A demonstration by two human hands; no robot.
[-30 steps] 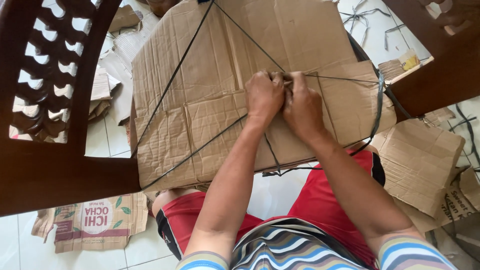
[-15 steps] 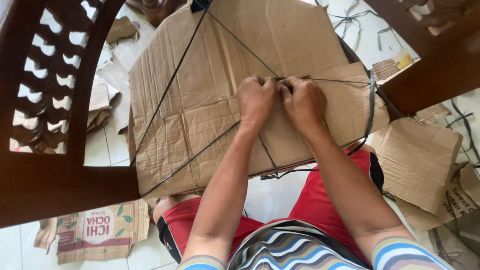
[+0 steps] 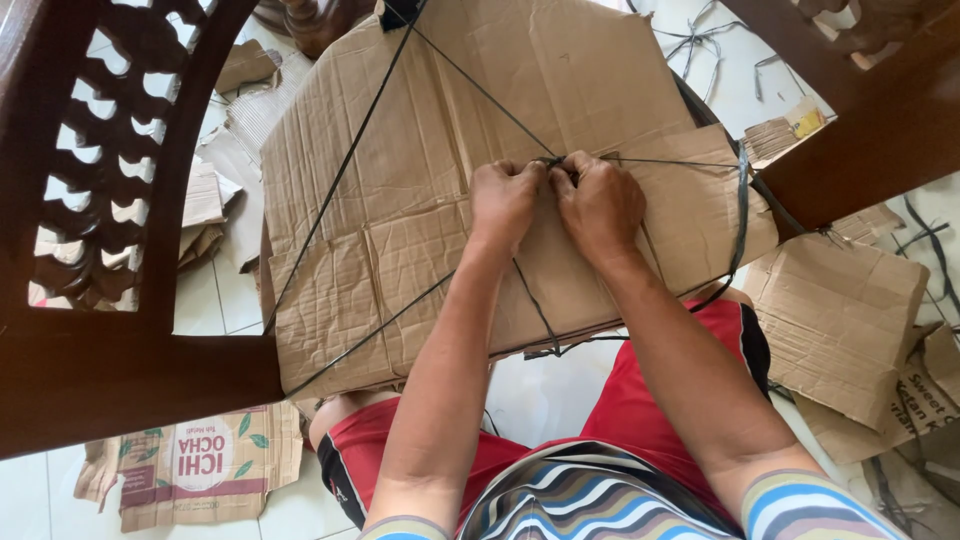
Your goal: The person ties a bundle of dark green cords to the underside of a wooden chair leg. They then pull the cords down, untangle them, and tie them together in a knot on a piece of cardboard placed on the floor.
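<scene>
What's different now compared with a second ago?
Very little. Both hands, left hand and right hand, stay pinched together on the black strap where its lines cross on the flattened cardboard. Only the view shifted slightly. Nothing was let go or newly grasped.

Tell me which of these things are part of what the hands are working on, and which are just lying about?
In use:
- left hand and right hand, pinching the straps together
- black straps crossing the bundle
- flattened cardboard bundle on the lap

Lying about:
- printed carton piece on the floor
- cardboard scraps at right
- loose strap offcuts
- dark carved wooden chair
</scene>
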